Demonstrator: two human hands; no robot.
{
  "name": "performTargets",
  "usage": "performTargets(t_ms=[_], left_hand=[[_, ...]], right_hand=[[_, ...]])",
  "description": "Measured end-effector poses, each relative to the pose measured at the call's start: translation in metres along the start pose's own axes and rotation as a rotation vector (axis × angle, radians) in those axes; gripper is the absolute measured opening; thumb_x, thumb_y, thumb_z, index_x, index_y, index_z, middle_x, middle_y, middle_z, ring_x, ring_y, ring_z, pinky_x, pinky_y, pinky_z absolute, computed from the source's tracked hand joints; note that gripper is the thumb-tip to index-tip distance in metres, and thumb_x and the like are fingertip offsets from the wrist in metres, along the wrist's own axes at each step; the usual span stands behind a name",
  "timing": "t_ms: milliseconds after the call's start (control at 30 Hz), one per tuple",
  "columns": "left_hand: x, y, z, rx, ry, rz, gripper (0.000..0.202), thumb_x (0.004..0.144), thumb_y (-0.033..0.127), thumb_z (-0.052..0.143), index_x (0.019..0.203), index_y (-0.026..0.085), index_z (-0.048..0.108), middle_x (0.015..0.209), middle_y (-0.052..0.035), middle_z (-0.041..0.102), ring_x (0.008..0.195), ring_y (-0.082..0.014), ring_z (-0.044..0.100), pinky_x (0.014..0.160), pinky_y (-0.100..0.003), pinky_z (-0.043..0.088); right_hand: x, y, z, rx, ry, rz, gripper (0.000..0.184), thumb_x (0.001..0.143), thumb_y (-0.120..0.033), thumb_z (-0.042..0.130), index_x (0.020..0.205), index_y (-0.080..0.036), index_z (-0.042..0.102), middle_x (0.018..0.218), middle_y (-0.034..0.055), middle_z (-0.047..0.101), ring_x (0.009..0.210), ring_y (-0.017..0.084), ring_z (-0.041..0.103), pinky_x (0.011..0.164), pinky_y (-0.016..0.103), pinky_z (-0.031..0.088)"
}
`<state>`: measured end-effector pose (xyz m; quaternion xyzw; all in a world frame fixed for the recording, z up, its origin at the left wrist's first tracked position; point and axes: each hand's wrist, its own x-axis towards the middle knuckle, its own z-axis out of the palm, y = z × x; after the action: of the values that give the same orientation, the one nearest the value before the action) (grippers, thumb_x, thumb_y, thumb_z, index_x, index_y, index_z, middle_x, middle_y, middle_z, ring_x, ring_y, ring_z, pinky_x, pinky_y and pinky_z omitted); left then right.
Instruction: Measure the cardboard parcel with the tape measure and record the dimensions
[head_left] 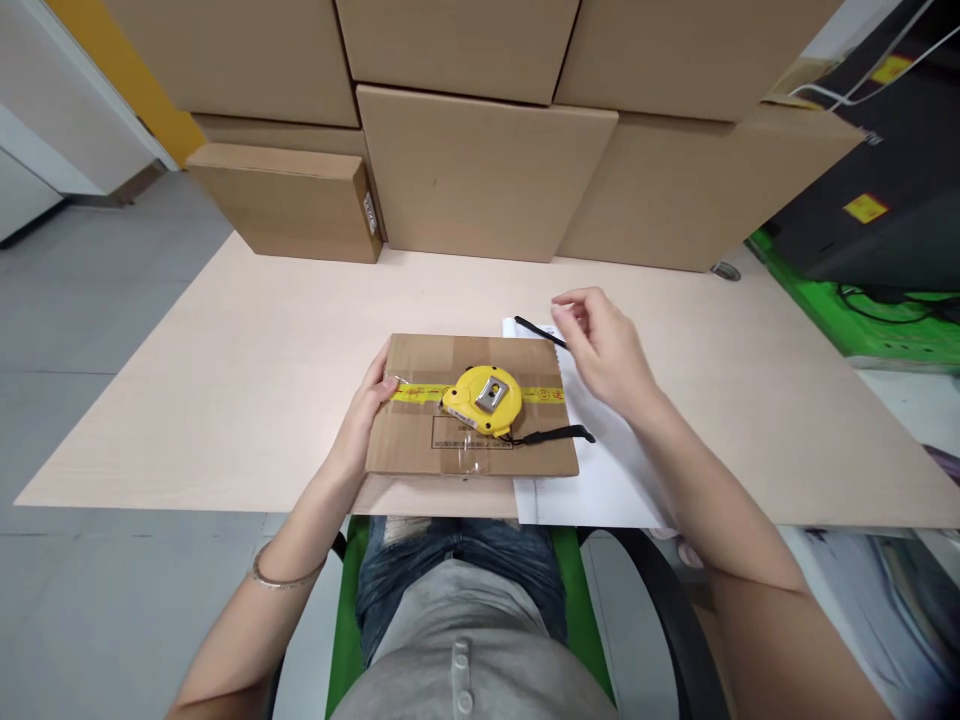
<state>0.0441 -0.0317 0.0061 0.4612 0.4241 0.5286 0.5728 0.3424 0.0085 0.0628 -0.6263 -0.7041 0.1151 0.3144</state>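
A flat cardboard parcel [420, 440] lies near the table's front edge, with a yellow tape blade drawn across its top. A yellow tape measure [482, 400] rests on the parcel's middle, its black strap [559, 434] trailing to the right. My left hand [369, 405] pinches the tape's metal end against the parcel's left edge. My right hand [604, 345] hovers above the parcel's far right corner, fingers loosely curled and holding nothing I can see. A black pen [536, 330] lies just under it on a white sheet of paper [592, 480].
Large cardboard boxes [480, 170] are stacked along the table's back edge, with a smaller one [289, 200] at the left. The pale wooden table [225, 380] ends just before my lap. A green and black machine [877, 260] stands to the right.
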Motion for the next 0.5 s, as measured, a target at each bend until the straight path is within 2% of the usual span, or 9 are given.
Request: performTargets(t_ms=[67,167,267,367,500], left_hand=[[-0.001,0.0,0.0,0.01,0.006,0.004,0.062,0.098,0.046,0.062,0.157,0.029,0.057,0.174,-0.0005,0.047,0.166,-0.0339,0.035,0.137,-0.048,0.03],[-0.001,0.002,0.002,0.002,0.014,-0.01,0.064,0.097,0.046,0.062,0.158,0.029,0.056,0.172,-0.0004,0.05,0.164,-0.0347,0.037,0.137,-0.049,0.03],[-0.002,0.003,0.003,-0.027,0.026,-0.041,0.066,0.095,0.047,0.064,0.158,0.028,0.056,0.168,-0.001,0.055,0.161,-0.0363,0.042,0.137,-0.05,0.031],[-0.001,0.003,0.003,-0.019,0.035,-0.041,0.062,0.094,0.049,0.066,0.153,0.028,0.061,0.166,-0.0007,0.058,0.16,-0.0369,0.044,0.136,-0.048,0.033],[0.0,0.001,0.001,0.001,0.03,-0.015,0.059,0.093,0.051,0.067,0.148,0.03,0.065,0.163,-0.0014,0.06,0.157,-0.0384,0.048,0.13,-0.048,0.042]], right_hand=[[0.009,0.033,0.0,-0.292,-0.091,0.12,0.042,0.107,-0.042,0.046,0.132,-0.02,0.071,0.106,0.0143,0.079,0.096,0.032,0.072,0.085,0.043,0.051],[0.008,0.071,0.009,-0.443,-0.207,0.188,0.035,0.101,-0.037,0.057,0.12,-0.018,0.078,0.108,0.0196,0.081,0.096,0.036,0.073,0.079,0.043,0.048],[-0.002,0.09,0.018,-0.398,-0.209,0.192,0.029,0.099,-0.035,0.057,0.103,-0.016,0.079,0.102,0.0217,0.08,0.09,0.035,0.073,0.073,0.041,0.045],[-0.006,0.098,0.02,-0.289,-0.141,0.203,0.026,0.101,-0.037,0.055,0.097,-0.018,0.073,0.099,0.0202,0.078,0.089,0.033,0.071,0.072,0.039,0.043],[-0.005,0.105,0.017,0.016,-0.046,0.247,0.023,0.099,-0.05,0.055,0.095,-0.026,0.055,0.074,0.0044,0.066,0.068,0.023,0.061,0.064,0.035,0.042]])
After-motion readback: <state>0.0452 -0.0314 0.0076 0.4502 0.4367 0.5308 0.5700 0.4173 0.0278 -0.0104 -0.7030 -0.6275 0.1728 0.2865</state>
